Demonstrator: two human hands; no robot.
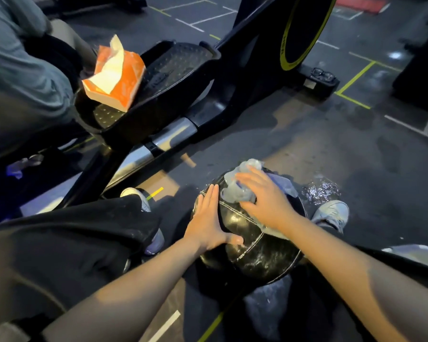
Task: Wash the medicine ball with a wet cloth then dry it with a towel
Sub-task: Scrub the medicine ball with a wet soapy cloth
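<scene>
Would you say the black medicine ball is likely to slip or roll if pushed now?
Probably slippery: the medicine ball glistens wet. Being round, it may roll, though the left hand lies flat against it. The right hand presses a cloth on top.

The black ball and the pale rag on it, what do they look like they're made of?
The medicine ball looks like leather or a synthetic imitation: glossy black panels joined by raised white stitched seams, with wet streaks shining on it. Which of the two cannot be told. The cloth under the right hand looks like thin, soft fabric, pale grey-blue, crumpled and clinging as if soaked.
</scene>
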